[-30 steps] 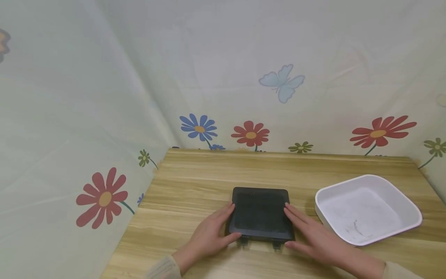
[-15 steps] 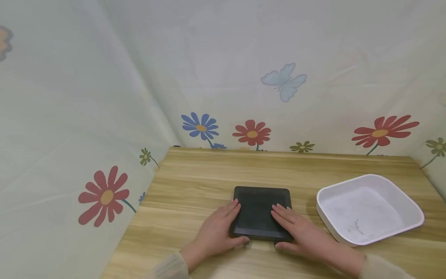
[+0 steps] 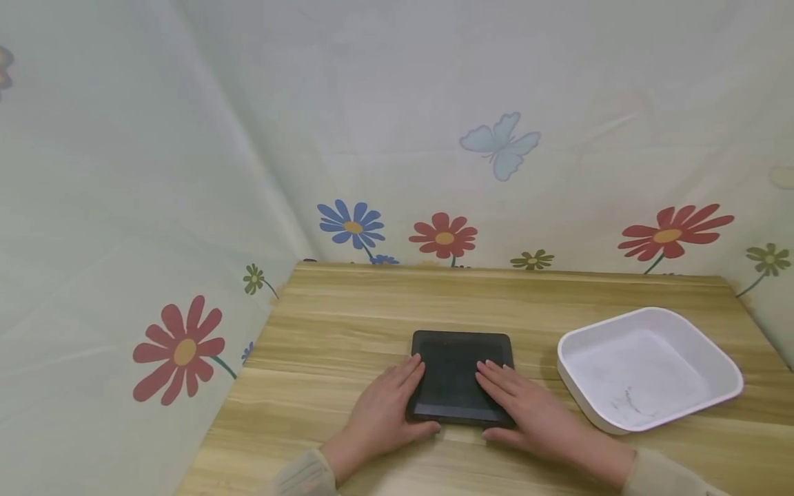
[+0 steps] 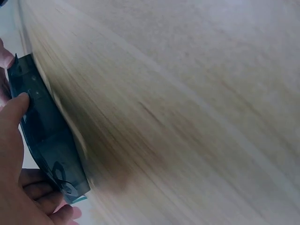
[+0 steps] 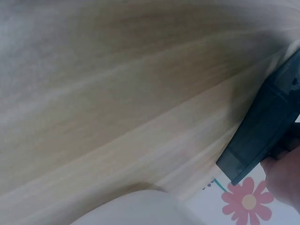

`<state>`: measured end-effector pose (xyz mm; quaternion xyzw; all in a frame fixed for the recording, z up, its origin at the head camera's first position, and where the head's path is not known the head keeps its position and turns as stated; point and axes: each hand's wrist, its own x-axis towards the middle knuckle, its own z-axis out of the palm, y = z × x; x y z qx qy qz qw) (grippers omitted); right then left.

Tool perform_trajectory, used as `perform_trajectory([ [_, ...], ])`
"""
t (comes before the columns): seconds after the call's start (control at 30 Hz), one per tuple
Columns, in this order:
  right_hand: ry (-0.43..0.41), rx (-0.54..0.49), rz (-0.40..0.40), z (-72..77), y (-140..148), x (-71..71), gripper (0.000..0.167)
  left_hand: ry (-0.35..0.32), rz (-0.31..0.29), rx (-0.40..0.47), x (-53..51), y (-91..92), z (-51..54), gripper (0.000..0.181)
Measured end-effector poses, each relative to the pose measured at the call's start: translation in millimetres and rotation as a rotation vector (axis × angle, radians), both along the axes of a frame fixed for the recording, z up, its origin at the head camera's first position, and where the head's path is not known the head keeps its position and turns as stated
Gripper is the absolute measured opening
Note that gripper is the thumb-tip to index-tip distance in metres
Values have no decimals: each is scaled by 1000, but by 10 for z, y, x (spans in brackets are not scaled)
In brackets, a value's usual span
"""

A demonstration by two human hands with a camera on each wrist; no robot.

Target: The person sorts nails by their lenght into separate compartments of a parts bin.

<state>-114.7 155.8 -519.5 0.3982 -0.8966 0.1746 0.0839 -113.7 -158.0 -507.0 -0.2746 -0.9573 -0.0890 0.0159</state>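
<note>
A flat black case [image 3: 451,372] with a dark lid lies on the wood-grain table. My left hand [image 3: 384,410] grips its left front corner, fingers along the left edge and thumb at the front. My right hand [image 3: 536,417] lies over the right front corner, fingertips on the lid and thumb against the front edge. In the left wrist view the case [image 4: 54,126] shows a dark, glossy side with a round mark, and several left fingers curl at its end. In the right wrist view, right fingers bend against the case [image 5: 262,126]. Thumbs cover the front latches.
A white rectangular tray [image 3: 573,386] with rounded corners stands right of the case, close to the right forearm. Its inside floor has dark scuffs. The table [image 3: 347,324] meets a flower-printed cloth wall at the back and on the left.
The right fingers have slid left from the case's edge onto its lid. Both thumbs have moved inward over the front latches, which hung visible before. The case has barely moved.
</note>
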Motion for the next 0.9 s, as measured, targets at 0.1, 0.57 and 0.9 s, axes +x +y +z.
perform_trajectory([
  [0.1, 37, 0, 2, -24, -15, 3, 89, 14, 0, -13, -7, -5, -3, 103],
  [0.57, 106, 39, 10, -65, -6, -33, 91, 135, -46, -28, -37, 10, -61, 103],
  [0.9, 173, 77, 46, 8, -30, -39, 91, 187, -68, -107, -28, 21, -65, 102],
])
